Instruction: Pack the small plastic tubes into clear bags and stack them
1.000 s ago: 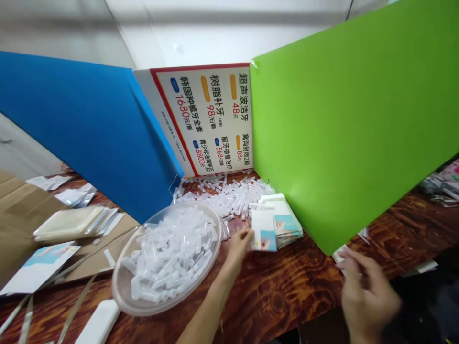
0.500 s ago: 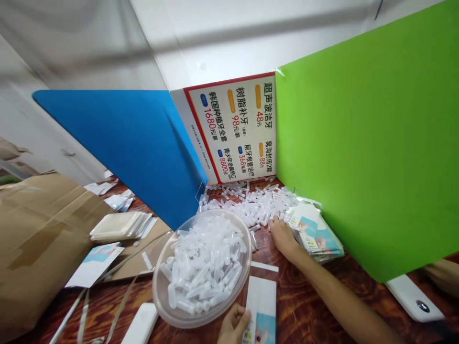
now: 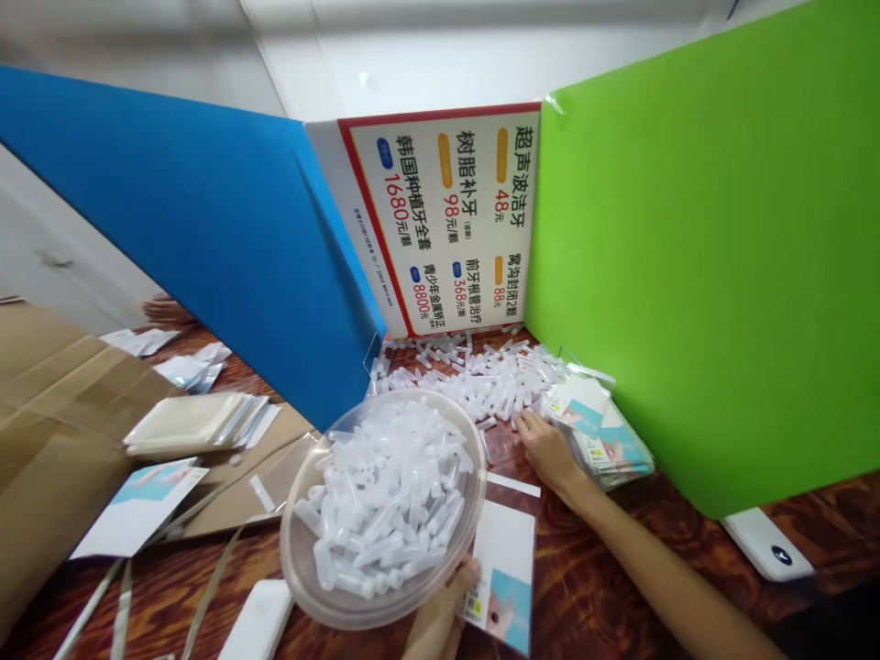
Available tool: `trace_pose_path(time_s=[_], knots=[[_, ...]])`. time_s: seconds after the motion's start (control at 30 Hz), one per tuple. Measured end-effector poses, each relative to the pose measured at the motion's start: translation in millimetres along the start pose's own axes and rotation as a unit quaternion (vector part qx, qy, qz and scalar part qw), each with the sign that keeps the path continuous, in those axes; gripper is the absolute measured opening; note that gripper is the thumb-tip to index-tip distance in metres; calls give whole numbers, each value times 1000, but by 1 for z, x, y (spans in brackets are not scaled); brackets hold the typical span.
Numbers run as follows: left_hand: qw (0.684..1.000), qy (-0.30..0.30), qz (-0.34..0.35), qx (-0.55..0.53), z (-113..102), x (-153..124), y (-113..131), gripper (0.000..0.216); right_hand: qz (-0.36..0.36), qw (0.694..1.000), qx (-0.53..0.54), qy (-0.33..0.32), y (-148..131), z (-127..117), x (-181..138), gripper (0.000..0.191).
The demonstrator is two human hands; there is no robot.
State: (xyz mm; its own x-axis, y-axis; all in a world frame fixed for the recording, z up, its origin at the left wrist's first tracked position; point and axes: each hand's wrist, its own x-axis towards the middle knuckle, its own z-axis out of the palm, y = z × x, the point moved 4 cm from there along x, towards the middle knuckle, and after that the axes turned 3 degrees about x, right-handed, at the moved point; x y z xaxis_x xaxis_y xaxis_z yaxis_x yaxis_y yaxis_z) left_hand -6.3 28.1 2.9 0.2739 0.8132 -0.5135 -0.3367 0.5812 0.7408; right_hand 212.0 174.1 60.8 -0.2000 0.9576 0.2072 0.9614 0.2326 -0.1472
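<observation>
At the bottom, my left hand [image 3: 444,610] is closed on the left edge of a clear plastic packet [image 3: 505,568] holding a white-and-blue printed card. The bowl's rim hides part of its fingers. My right hand [image 3: 546,454] has its fingers curled together at the near edge of a pile of small white plastic tubes [image 3: 474,385]; whatever is between the fingertips is hidden. Beside it on the right lies a stack of filled card packets [image 3: 611,445]. A clear round bowl [image 3: 295,559] heaped with the same tubes stands left of the packet.
A blue panel [image 3: 206,238], a printed price board [image 3: 440,229] and a green panel [image 3: 687,257] stand around the tubes. To the left are a cardboard box [image 3: 61,440], stacked clear sleeves [image 3: 185,422] and a loose card [image 3: 137,509]. White devices lie at bottom left [image 3: 258,623] and right [image 3: 766,541].
The view has shifted, and the panels look larger. My left hand has moved upward with the packet, closer under the bowl's rim. My right hand stays at the edge of the tube pile.
</observation>
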Motion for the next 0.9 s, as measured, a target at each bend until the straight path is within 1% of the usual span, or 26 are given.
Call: trace_pose_path(time_s=[0.03, 0.07, 0.1, 0.13, 0.17, 0.2, 0.23, 0.27, 0.33, 0.37, 0.4, 0.47, 0.53, 0.57, 0.6, 0.63, 0.73, 0.77, 0.8, 0.9], knots=[[1000, 3, 1, -4, -1, 2, -2, 46, -12, 999, 37, 14, -3, -3, -8, 35], [1000, 6, 3, -6, -2, 3, -3, 45, -23, 994, 101, 32, -5, -6, -17, 35], [1000, 7, 4, -7, -3, 5, -4, 43, -25, 981, 189, 48, -6, -8, -26, 32], [1000, 8, 3, -6, -3, 6, -5, 43, -15, 954, 293, 60, -6, -8, -35, 26], [1000, 9, 0, -5, -2, 6, -5, 43, 10, 913, 402, 68, -5, -6, -45, 18], [1000, 8, -4, -3, -2, 6, -5, 44, 48, 862, 500, 70, -4, -2, -54, 12], [1000, 4, -7, 4, -1, 7, -4, 46, 95, 808, 577, 67, -3, 3, -63, 15], [1000, 0, -9, 15, 1, 7, -2, 47, 143, 751, 641, 66, -2, 10, -71, 22], [999, -12, -12, 46, 3, 7, 2, 48, 219, 641, 733, 61, -3, 24, -87, 34], [998, -21, -16, 63, 3, 7, 3, 48, 246, 598, 761, 57, -5, 30, -93, 38], [996, -33, -21, 77, 4, 8, 4, 47, 265, 565, 780, 55, -6, 35, -98, 40], [993, -56, -34, 95, 5, 10, 3, 47, 288, 522, 800, 64, -5, 42, -106, 40], [991, -76, -39, 107, 7, 11, 0, 46, 298, 493, 813, 85, -2, 43, -109, 40], [990, -81, -39, 113, 7, 12, 0, 46, 299, 485, 816, 94, 1, 42, -110, 39], [989, -81, -40, 117, 8, 12, -1, 46, 299, 484, 817, 97, 3, 40, -109, 39], [989, -78, -43, 118, 9, 13, -1, 46, 295, 489, 816, 92, 5, 38, -109, 38], [991, -53, -48, 112, 11, 13, 1, 47, 268, 533, 801, 51, 6, 30, -105, 36], [991, -48, -47, 120, 12, 13, 2, 47, 259, 542, 798, 38, 5, 29, -104, 36], [989, -44, -43, 134, 12, 13, 3, 48, 254, 544, 799, 30, 4, 29, -104, 36], [982, -46, -34, 179, 9, 11, 7, 49, 249, 531, 810, 22, -1, 33, -103, 35]])
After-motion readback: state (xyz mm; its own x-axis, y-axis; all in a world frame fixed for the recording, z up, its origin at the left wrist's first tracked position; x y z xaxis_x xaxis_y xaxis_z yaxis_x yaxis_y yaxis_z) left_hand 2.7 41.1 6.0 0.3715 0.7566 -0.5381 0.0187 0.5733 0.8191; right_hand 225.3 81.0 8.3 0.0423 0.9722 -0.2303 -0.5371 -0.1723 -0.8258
